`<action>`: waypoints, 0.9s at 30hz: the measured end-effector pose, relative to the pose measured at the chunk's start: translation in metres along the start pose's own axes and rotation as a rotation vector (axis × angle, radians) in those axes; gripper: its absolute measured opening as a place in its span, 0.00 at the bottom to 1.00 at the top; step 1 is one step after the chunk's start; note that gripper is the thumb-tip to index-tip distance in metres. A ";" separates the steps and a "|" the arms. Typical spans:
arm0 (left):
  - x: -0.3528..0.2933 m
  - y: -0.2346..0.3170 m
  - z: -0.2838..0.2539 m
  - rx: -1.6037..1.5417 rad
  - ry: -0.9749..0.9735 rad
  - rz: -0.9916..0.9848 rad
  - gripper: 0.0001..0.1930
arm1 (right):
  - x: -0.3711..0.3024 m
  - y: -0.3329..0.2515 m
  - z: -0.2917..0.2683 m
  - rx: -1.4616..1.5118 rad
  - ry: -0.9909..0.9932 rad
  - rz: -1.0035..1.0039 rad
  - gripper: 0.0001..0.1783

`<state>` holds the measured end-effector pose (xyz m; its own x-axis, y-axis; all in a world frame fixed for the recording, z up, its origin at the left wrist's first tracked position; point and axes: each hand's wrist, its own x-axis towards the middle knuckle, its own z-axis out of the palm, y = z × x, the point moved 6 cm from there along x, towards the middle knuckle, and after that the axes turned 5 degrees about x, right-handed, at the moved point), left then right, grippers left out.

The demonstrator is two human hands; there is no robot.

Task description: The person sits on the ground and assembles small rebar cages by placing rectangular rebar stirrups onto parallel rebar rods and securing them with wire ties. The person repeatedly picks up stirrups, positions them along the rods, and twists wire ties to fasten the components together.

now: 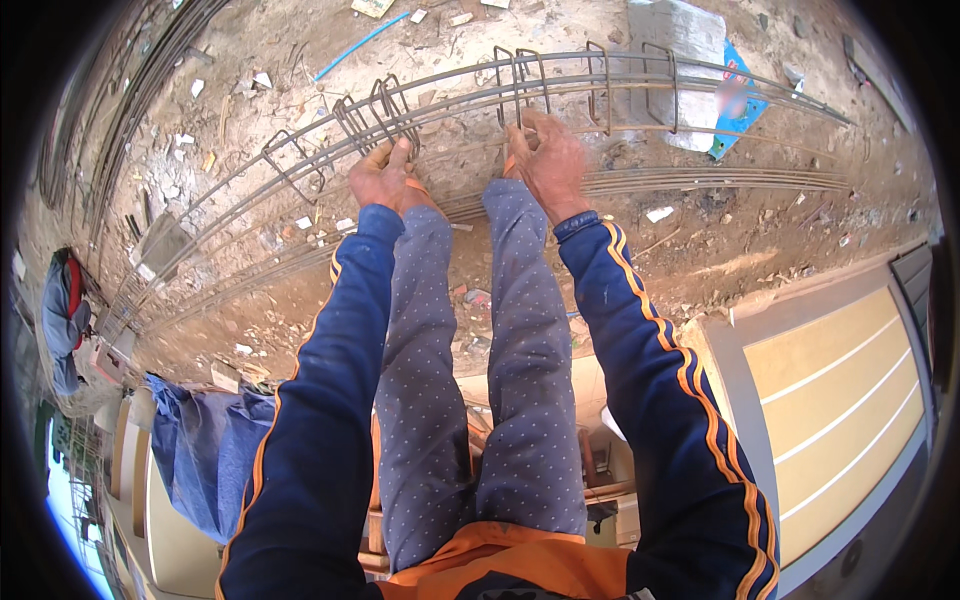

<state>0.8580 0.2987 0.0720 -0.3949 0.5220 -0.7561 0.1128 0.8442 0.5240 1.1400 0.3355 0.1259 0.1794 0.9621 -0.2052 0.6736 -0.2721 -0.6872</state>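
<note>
A long cage of thin steel reinforcing bars (440,75) stretches from left to right before me, with rectangular wire stirrups around the bars. My left hand (380,180) is closed at the lower end of a bunched group of stirrups (385,105), its thumb pointing up. My right hand (548,168) is closed at the lower end of another pair of stirrups (520,85); its back is slightly blurred. The fingers partly hide the grip points. More stirrups (675,90) sit apart toward the right, and one leans at the left (285,165).
Several loose bars (720,180) lie on the dirt just nearer than the cage. A pale sack (680,45) and a blue packet (738,110) lie at the far right. More bars (120,100) run along the left. Blue cloth (205,450) hangs at the lower left.
</note>
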 end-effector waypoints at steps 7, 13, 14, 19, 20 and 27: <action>0.001 -0.001 0.001 -0.019 0.015 0.021 0.28 | -0.011 -0.008 0.043 0.041 -0.034 -0.041 0.12; 0.003 -0.007 -0.003 -0.044 0.062 0.014 0.22 | -0.016 -0.020 0.061 0.114 -0.082 0.080 0.11; 0.004 -0.008 -0.006 -0.048 0.070 0.011 0.21 | -0.014 -0.021 0.059 0.105 -0.065 0.068 0.11; 0.011 -0.020 -0.026 -0.046 0.095 0.025 0.20 | 0.003 -0.009 0.004 -0.056 0.274 0.143 0.12; 0.013 -0.022 -0.028 -0.061 0.106 0.031 0.20 | 0.004 -0.001 -0.002 -0.096 0.251 0.136 0.12; 0.016 -0.027 -0.038 -0.081 0.110 0.050 0.22 | 0.007 0.008 0.007 -0.081 0.085 0.156 0.09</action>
<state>0.8142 0.2800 0.0605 -0.4884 0.5429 -0.6832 0.0625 0.8027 0.5931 1.1419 0.3401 0.1145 0.3442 0.9070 -0.2428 0.6874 -0.4196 -0.5928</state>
